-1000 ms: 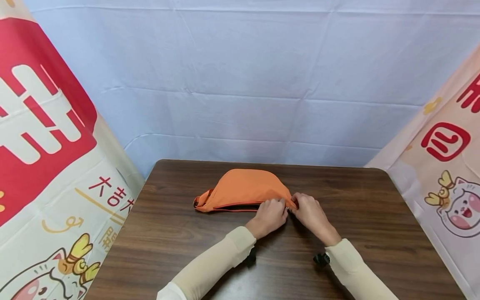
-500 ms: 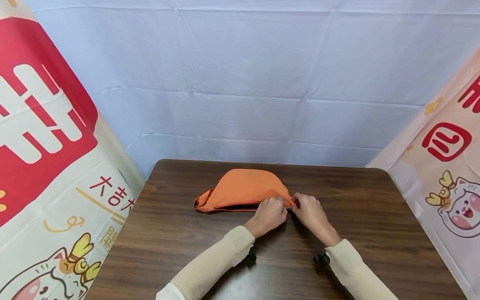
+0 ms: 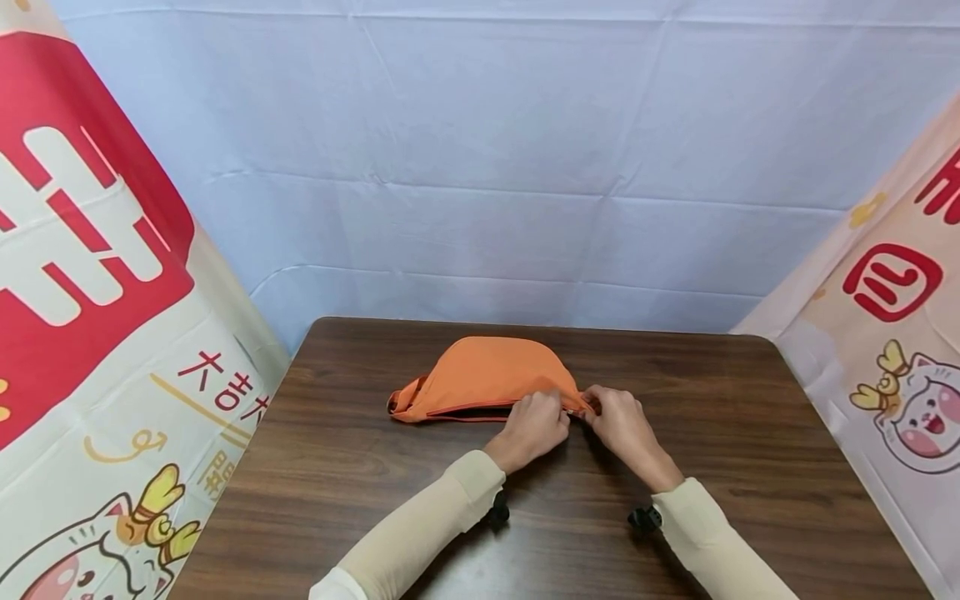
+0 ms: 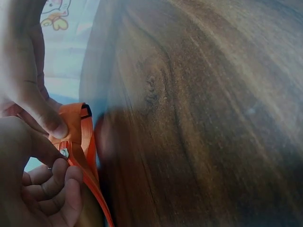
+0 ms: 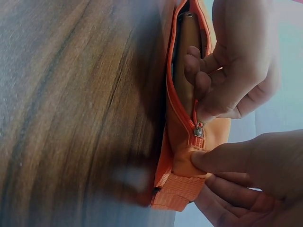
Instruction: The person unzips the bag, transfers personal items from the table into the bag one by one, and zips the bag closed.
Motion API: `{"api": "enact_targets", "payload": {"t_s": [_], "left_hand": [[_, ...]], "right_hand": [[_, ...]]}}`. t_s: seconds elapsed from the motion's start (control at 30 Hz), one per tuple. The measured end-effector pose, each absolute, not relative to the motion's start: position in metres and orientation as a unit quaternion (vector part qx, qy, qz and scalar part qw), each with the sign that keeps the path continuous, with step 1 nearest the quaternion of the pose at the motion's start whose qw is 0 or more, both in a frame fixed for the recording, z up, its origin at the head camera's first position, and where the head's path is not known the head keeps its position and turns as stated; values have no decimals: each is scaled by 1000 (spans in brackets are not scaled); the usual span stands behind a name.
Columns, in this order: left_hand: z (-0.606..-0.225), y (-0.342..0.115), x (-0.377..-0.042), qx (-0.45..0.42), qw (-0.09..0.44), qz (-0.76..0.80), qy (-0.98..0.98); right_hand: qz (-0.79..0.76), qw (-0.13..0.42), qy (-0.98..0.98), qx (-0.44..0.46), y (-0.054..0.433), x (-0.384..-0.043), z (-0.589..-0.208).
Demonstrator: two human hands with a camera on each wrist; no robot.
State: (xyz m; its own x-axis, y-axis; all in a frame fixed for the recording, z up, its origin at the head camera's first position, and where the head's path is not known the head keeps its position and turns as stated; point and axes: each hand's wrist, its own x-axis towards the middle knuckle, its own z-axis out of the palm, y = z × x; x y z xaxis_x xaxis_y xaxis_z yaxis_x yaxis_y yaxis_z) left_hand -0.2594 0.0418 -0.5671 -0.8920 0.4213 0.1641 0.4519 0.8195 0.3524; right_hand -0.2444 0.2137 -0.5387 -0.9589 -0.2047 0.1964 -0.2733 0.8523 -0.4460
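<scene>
An orange waist bag (image 3: 495, 367) lies on the brown wooden table (image 3: 360, 508), its front zipper part way open. My left hand (image 3: 531, 425) pinches the small metal zipper pull (image 5: 199, 128) between thumb and finger, near the zipper's right end. Just past it, my right hand (image 3: 621, 423) grips the bag's end where the strap (image 5: 177, 191) is sewn on. In the right wrist view a brown object (image 5: 185, 61) with a small metal eyelet shows inside the opening; the rest of it is hidden by the bag.
A pale cloth backdrop (image 3: 480, 167) hangs behind the table's far edge. Printed banners stand at the left (image 3: 90, 250) and right (image 3: 892, 333). Dark wrist cameras (image 3: 643, 518) sit under the sleeves.
My left hand has shifted slightly left along the zipper, away from the right hand. The right hand keeps its hold on the bag's end, and the bag has hardly moved.
</scene>
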Motion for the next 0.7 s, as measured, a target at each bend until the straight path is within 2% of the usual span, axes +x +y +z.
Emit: {"api": "enact_targets", "payload": {"t_s": [0.7], "left_hand": [[-571, 29, -261, -227, 26, -221, -948]], "right_hand": [[237, 59, -962, 118, 216, -246, -541]]}}
